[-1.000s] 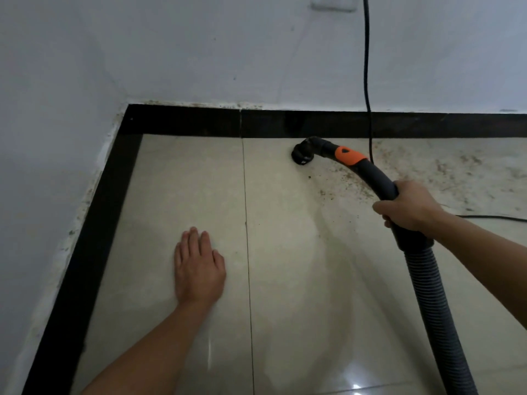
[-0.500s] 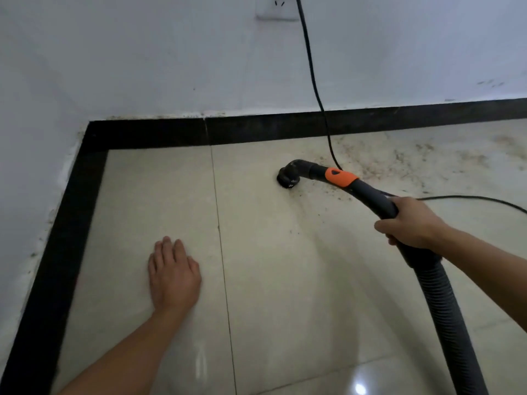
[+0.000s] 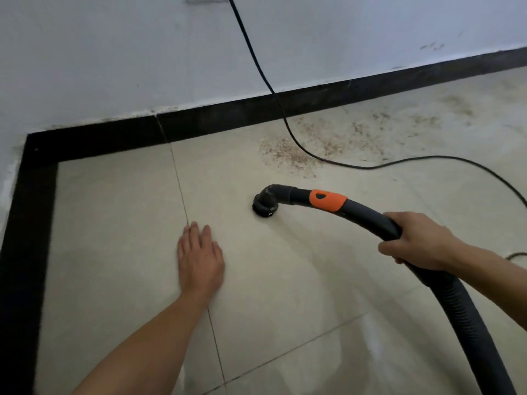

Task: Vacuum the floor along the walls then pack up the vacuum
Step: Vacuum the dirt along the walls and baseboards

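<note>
Black orange-collared vacuum hose (image 3: 368,212), clasped in right grip (image 3: 419,242), retreats from unswept brown grit (image 3: 288,155); left grip (image 3: 199,259) splayed flat on beige floor (image 3: 114,223).

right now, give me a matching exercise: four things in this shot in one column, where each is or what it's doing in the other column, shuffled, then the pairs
Column one
1. left hand
2. right hand
3. cord
4. dirt

Column two
a. grips the vacuum handle
b. lies flat on the floor
c. scattered near the baseboard
d. runs down the wall and across the floor

Pairs: 1-b, 2-a, 3-d, 4-c
</note>
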`<state>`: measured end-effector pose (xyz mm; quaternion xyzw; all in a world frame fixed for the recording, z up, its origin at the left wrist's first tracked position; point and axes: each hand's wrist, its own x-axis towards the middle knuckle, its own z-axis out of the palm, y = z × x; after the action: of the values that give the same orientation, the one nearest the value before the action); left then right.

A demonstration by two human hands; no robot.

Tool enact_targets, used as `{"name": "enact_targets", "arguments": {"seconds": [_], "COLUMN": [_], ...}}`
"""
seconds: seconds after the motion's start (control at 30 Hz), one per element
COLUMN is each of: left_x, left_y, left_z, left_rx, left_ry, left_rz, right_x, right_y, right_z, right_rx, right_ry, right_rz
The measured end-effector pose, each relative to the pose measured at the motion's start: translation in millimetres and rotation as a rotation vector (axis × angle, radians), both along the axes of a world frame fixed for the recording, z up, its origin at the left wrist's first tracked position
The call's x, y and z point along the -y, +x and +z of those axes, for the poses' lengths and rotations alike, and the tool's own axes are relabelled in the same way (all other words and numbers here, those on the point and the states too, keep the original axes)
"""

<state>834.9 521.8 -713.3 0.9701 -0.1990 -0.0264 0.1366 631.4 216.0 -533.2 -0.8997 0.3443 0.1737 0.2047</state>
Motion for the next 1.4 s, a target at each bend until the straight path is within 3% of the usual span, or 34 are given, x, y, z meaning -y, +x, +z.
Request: {"name": "enact_targets", "arguments": {"seconds": [0.17,0.43,0.7,0.87,1.1,1.4], "left_x": [1,3,13,33,39,40], "left_y": [0,-2,6,20,15,15], "left_z": [2,5,4,4,-7,-8], "left_rx": [0.01,0.046,0.01,-0.023,0.044,0.113], "left_ry": [-0.035,-0.058,0.003,-0.027,-0.052,-0.033], "left_rz": [0.009,0.017,0.018,0.057,0.101,0.109], "right_x": [-2,25,-1,-6,4,41], "right_y": [-28,-109,-31,-17,14,95], "right_z": [-3,-5,-29,-40,-56,-62], "right_rx": [-0.033,0.027,0.182,0.155,0.189,0.249], "right_ry": [0.017,-0.029,-0.034,-0.047,-0.127,-0.061], "right_rz": [0.038,-0.194,-0.236,-0.169,-0.225,-0.342]}}
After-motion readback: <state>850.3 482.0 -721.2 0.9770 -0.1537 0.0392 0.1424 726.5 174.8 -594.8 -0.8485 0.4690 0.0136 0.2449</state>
